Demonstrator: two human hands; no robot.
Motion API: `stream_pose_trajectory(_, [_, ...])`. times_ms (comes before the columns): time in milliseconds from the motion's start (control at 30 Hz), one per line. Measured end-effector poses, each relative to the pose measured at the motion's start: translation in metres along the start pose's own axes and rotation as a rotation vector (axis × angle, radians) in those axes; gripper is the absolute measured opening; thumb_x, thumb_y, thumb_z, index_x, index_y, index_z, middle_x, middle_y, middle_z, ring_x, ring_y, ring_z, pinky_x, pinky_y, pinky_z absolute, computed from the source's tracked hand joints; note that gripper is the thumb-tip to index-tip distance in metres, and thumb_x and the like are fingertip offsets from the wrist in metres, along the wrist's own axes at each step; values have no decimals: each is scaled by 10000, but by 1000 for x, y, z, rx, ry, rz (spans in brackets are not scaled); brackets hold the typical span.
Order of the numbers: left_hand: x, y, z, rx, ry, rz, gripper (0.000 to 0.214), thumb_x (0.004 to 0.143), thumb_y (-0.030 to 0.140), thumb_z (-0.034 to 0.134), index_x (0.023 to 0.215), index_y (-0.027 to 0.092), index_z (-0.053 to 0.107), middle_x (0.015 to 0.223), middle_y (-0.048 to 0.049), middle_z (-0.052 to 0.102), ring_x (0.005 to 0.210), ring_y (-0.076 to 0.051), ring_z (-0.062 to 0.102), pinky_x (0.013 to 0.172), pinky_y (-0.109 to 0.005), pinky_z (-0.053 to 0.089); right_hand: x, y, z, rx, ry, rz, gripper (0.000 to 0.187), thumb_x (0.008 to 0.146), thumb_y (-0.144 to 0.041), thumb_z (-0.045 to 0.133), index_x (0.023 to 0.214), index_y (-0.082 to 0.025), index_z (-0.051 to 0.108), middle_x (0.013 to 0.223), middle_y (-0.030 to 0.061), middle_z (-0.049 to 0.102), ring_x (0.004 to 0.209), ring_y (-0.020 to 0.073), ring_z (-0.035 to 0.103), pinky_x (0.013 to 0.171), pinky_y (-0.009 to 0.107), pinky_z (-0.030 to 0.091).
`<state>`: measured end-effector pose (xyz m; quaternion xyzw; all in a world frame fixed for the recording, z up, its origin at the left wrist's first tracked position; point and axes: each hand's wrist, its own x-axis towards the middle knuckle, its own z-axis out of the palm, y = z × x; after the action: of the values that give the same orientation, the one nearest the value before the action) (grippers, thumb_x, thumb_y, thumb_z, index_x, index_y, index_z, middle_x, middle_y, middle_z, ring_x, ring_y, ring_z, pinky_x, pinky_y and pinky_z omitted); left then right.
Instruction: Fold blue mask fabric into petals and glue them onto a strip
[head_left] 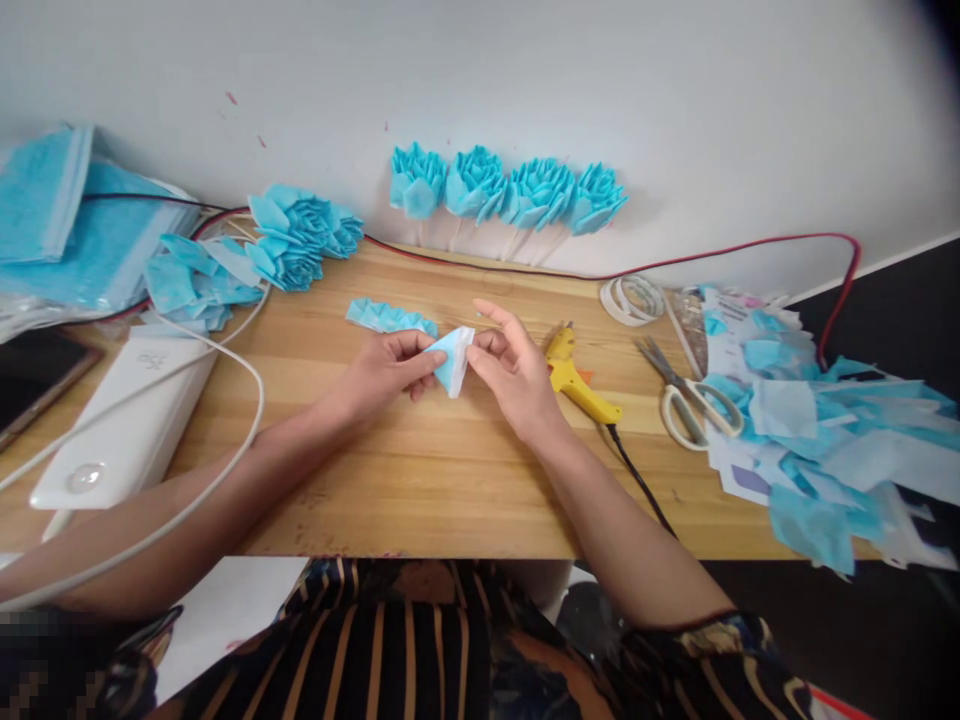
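Between my two hands, above the middle of the table, is a small folded piece of light blue fabric (450, 364) with a white edge facing right. My left hand (401, 368) pinches its blue left side between thumb and fingers. At the white edge, my right hand (511, 368) closes its thumb and a finger, while the index finger points up and away. A row of folded blue petals (390, 316) lies on the table just behind my left hand. Close to the right of my right hand lies a yellow glue gun (581, 378).
Several blue fabric flowers (541, 192) on sticks lean against the wall. More flowers (304, 230) and packed blue sheets (112, 235) lie left, near a white lamp base (131, 410) and cable. Scissors (690, 395), tape rolls (631, 300) and blue scraps (825, 430) are right.
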<state>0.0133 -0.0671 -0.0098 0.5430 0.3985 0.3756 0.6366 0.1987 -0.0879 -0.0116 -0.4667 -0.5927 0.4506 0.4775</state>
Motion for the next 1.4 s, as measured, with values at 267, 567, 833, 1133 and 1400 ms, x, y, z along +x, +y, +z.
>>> stream_pose_trajectory(267, [-2,0,2,69,-49,27,287,788,420,778,689,178,659,548,19,564,480,-85,475,484,-223,346,-2,4,4,-82,-20,-35,537,876,-303,634,1392,-288,484,892,-12,683,783,163,660,722,338,597])
stream_pose_trajectory(567, [2,0,-1,-154,66,-80,272,741,375,815,707,161,650,579,3,616,474,-79,501,477,-215,381,3,1,-9,-146,117,-120,456,935,-296,552,1388,-268,504,1066,47,730,992,185,692,851,361,605])
stream_pose_trajectory(833, [7,-2,-4,-371,96,-77,288,712,345,842,738,140,642,621,-10,637,504,-81,536,456,-209,374,-1,1,-4,-409,119,-305,350,860,-158,568,1188,-266,623,1223,56,690,1149,206,648,887,389,613])
stream_pose_trajectory(1133, [6,-1,-4,-374,90,-93,296,690,353,860,719,145,652,604,-12,641,511,-88,539,460,-209,367,2,0,-12,-345,157,-277,368,922,-262,594,1288,-270,633,1250,63,727,1181,207,668,931,403,597])
stream_pose_trajectory(1400, [6,-1,-4,-347,102,-106,287,707,349,849,730,151,643,601,-16,645,499,-92,538,464,-221,378,2,2,-10,-163,217,-119,131,882,-315,706,983,-238,735,948,16,800,898,168,745,867,358,585])
